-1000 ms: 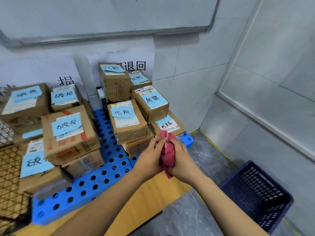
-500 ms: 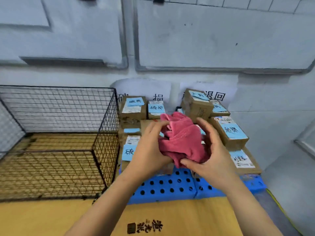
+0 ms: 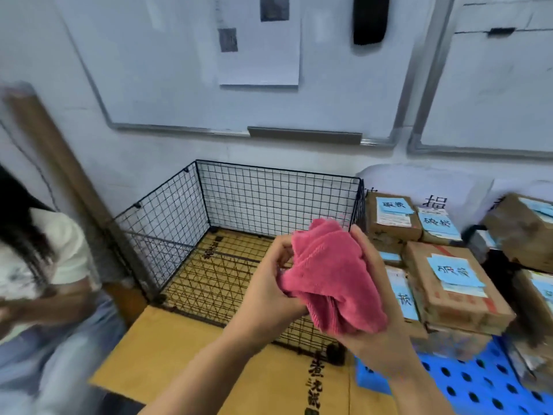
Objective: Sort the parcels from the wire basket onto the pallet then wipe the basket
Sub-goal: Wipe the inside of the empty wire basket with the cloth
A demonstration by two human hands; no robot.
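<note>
Both of my hands hold a bunched pink cloth (image 3: 329,277) in front of me. My left hand (image 3: 269,283) grips its left side with curled fingers. My right hand (image 3: 371,333) cups it from below and the right. Behind the cloth stands the black wire basket (image 3: 239,199), with no parcels visible inside it, on flattened yellow cardboard (image 3: 167,354). To the right, cardboard parcels (image 3: 452,292) with blue handwritten notes are stacked on the blue perforated pallet (image 3: 466,381).
A seated person (image 3: 45,265) in a white shirt and jeans is at the left edge, close to the basket. A brown cardboard tube (image 3: 59,163) leans on the wall behind. Whiteboards (image 3: 209,70) hang above the basket and pallet.
My view has swung left from the pallet to the wire basket. The cloth has stayed in both hands and is now held in front of the basket. A seated person has come into view.
</note>
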